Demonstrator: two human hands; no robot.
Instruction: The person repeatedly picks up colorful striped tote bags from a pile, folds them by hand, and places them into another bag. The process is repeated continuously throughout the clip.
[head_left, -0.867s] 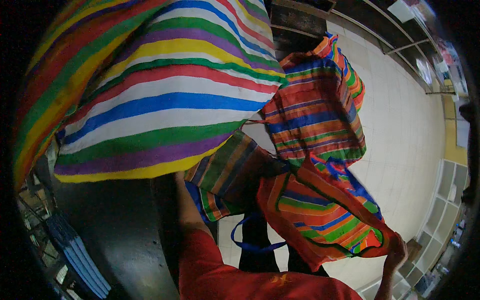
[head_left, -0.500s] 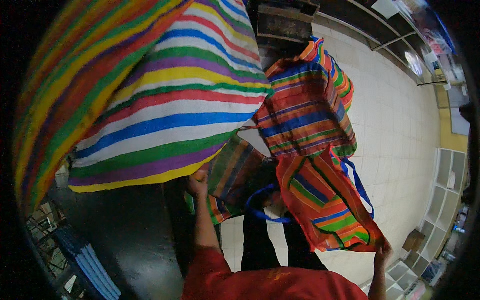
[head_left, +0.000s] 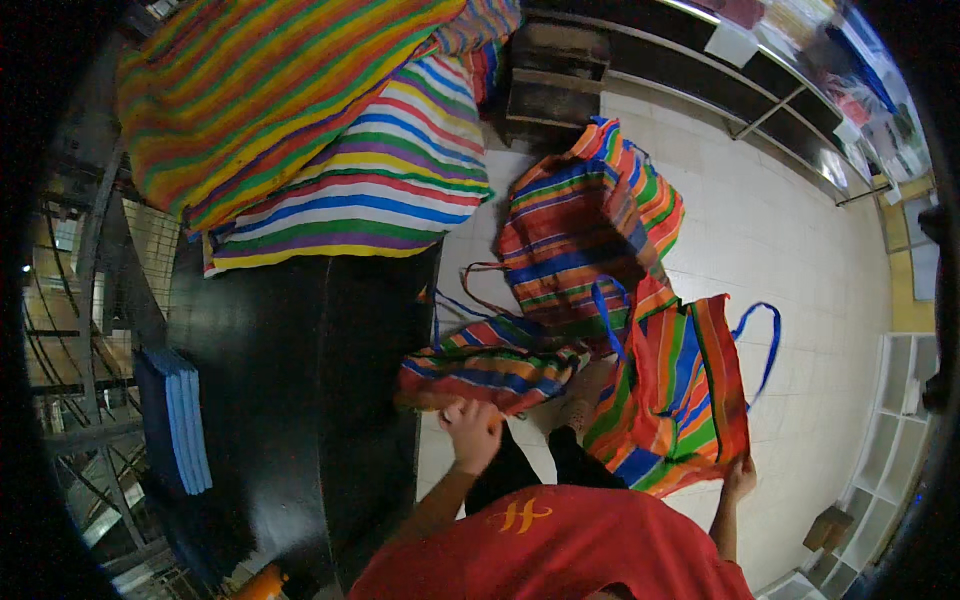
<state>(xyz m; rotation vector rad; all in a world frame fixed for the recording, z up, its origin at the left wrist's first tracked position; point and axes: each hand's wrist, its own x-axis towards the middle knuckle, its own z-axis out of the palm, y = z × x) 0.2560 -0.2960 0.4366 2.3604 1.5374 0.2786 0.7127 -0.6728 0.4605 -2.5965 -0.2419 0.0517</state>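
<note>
My right hand (head_left: 738, 480) is closed on the lower right corner of an orange, green and blue striped bag (head_left: 690, 375), which has a red edge and blue strap handles. At the near edge of a second, limp striped bag (head_left: 495, 360), my left hand (head_left: 472, 430) has its fingers curled and pinches the cloth. This left bag lies partly over the dark table edge and has thin straps. Just beyond both, a fuller striped bag (head_left: 580, 235) in brown, blue and orange stands on the floor, touching the right one.
On the black table (head_left: 280, 400) lie large striped cloths, one white-based (head_left: 350, 190), one yellow and orange (head_left: 290, 100). A stack of blue folded pieces (head_left: 185, 425) sits at the left. White shelves (head_left: 885, 430) stand far right, beside a tiled floor (head_left: 800, 290).
The view has shifted, so the table cloths appear smaller and higher. The left bag's held edge has been pulled toward me, and the right bag is spread wider with its handles standing out.
</note>
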